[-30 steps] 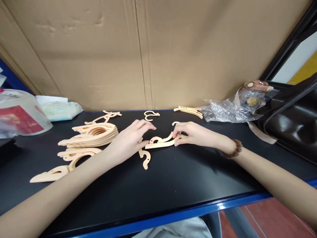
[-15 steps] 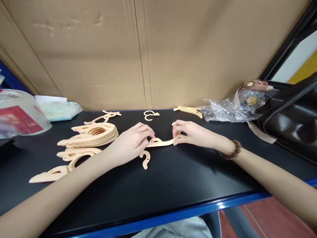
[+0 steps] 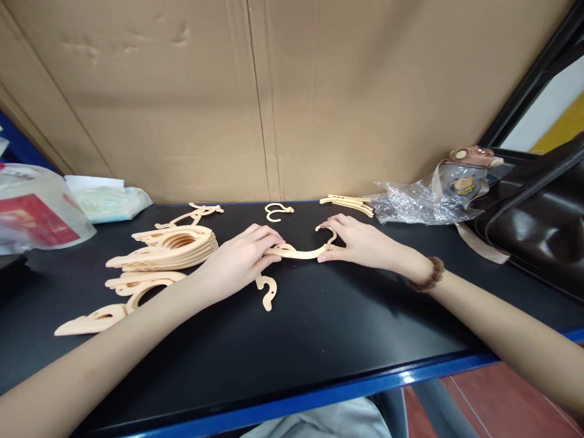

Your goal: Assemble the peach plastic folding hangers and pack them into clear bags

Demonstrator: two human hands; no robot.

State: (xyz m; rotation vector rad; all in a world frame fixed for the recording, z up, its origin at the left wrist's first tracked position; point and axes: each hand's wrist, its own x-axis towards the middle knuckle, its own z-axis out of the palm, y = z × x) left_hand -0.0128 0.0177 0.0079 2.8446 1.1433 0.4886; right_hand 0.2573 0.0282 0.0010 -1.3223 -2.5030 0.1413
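A pale beige plastic hanger piece (image 3: 303, 254) spans the gap between my two hands above the black table. My left hand (image 3: 249, 258) pinches its left end between thumb and fingers. At its right end a curved hook (image 3: 334, 234) stands up, and my right hand (image 3: 358, 242) has thumb and fingers around this joint, partly hiding it. Just below my left hand lies a loose hook (image 3: 269, 293). Left of that hand is a stack of folded hanger pieces (image 3: 176, 248), with more hanger arms (image 3: 98, 319) nearer me, partly behind my left forearm.
At the back lie another hook (image 3: 279, 211), a hanger part (image 3: 196, 214) and several slim strips (image 3: 349, 204). Crinkled clear plastic (image 3: 406, 204), a bottle (image 3: 465, 176) and a black bag (image 3: 533, 213) occupy the right. A clear plastic container (image 3: 43, 207) and soft packet (image 3: 109, 201) sit left.
The hanger piece has been raised slightly and turned, and its hook now shows more between my right fingers. My right fingers have loosened a little; my left hand keeps its grip.
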